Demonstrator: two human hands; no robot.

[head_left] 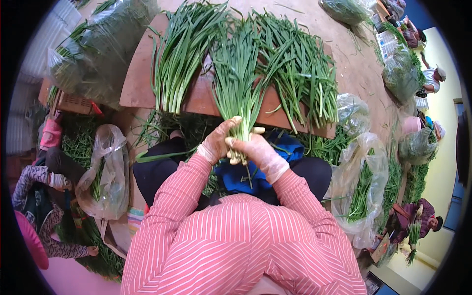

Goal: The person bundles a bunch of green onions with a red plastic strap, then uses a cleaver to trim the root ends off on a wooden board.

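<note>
Both gloved hands grip the pale stem ends of one bunch of garlic chives point(237, 78). My left hand point(215, 141) wraps round the stems from the left side. From the right, my right hand point(259, 153) closes on them with its thumb across the front. The leaves of this bunch point away from me over a reddish-brown board point(135, 88). To its left on the board lies a pile of chives point(184, 59) with stems toward me. A looser pile of chives point(302, 73) lies on the right, its leaves touching the held bunch.
Clear plastic bags of greens stand beside me, one bag point(109, 172) at left and another bag point(361, 191) at right. A large bag point(105, 54) is at far left. Co-workers sit on both sides, one holding a bunch point(414, 236). Loose leaves point(324, 147) cover the floor.
</note>
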